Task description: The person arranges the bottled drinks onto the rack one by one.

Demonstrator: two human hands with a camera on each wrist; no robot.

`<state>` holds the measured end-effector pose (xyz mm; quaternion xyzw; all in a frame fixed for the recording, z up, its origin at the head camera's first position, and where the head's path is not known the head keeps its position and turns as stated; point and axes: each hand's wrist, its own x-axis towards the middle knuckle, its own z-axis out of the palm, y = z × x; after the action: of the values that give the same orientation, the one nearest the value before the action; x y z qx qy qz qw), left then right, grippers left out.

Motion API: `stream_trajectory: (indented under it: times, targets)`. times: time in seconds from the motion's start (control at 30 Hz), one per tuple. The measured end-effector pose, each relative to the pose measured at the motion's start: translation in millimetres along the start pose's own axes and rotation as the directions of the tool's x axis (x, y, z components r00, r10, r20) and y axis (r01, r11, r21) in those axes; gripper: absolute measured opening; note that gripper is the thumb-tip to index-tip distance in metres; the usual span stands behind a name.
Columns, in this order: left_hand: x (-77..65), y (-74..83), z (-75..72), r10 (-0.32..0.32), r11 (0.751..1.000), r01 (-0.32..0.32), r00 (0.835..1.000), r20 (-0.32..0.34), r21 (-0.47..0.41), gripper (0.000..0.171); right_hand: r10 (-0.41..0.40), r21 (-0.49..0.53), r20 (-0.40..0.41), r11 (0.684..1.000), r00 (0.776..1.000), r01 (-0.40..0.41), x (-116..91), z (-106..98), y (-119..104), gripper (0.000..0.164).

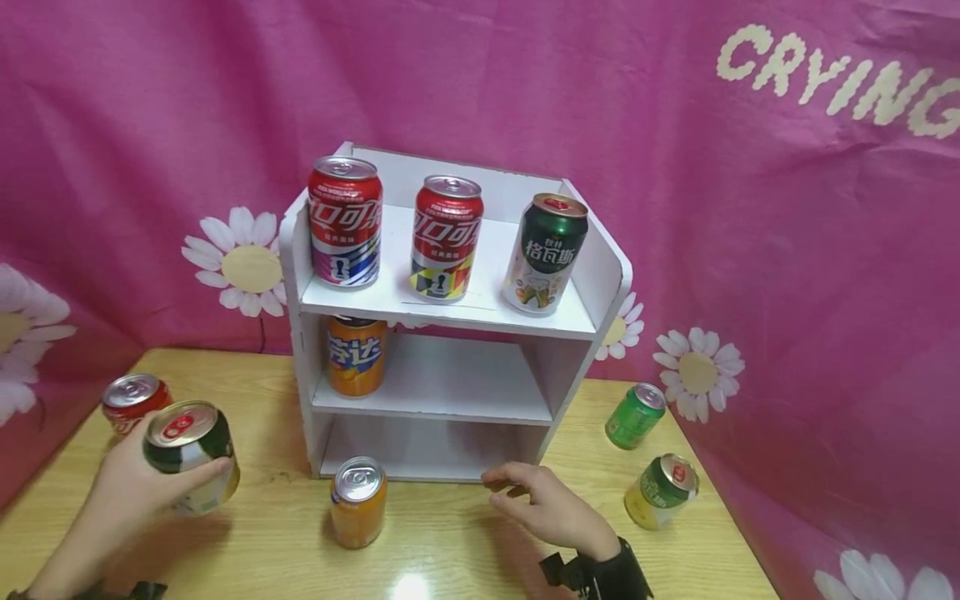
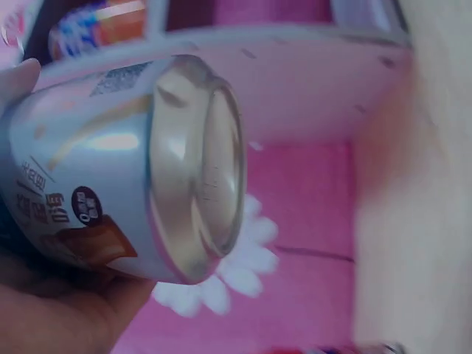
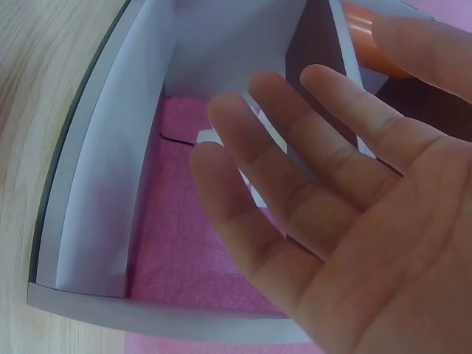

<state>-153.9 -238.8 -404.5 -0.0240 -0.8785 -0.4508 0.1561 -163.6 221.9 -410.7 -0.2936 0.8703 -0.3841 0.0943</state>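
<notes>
My left hand (image 1: 138, 475) grips a green and white drink can (image 1: 197, 446) with a gold lid and red tab, held up at the left of the white shelf. In the left wrist view the can's gold bottom (image 2: 199, 169) faces the camera, with thumb and fingers round its side. Just behind it a red cola can (image 1: 133, 400) stands on the table. My right hand (image 1: 543, 504) is in front of the shelf's lower right corner, holding nothing. Its fingers (image 3: 280, 177) look relaxed and slightly bent in the right wrist view. An orange can (image 1: 358, 504) stands between the hands.
The white shelf (image 1: 450, 408) has two red cola cans (image 1: 347, 221) and a green and white can (image 1: 546, 254) on top. An orange soda can (image 1: 357, 357) sits on its middle level at left. At right stand a green can (image 1: 635, 415) and a green-yellow can (image 1: 660, 492).
</notes>
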Motion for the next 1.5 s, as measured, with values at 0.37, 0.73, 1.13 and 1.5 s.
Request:
stream_trajectory:
  times: [0.37,0.73,1.13,1.5]
  targets:
    - [0.1,73.3,21.8,0.136,0.985,-0.13,0.99,0.048,-0.112,0.071,0.014,-0.002,-0.004,1.0,1.0,-0.014,-3.8,-3.3,3.3,0.026]
    - [12.6,133.1,53.1,0.219,0.955,-0.153,0.941,0.256,-0.253,0.069,0.018,-0.003,-0.001,1.0,1.0,-0.018,0.3,-6.4,0.3,0.025]
    - [47.6,175.6,101.1,0.156,0.974,-0.086,0.927,0.341,-0.211,0.075,0.022,0.004,-0.007,1.0,1.0,-0.022,0.8,-8.6,1.0,0.022]
    - [66.1,179.5,129.9,0.128,0.947,-0.013,0.931,0.342,-0.32,0.066,0.035,0.015,-0.001,0.999,0.999,-0.035,-1.6,-8.4,1.2,0.024]
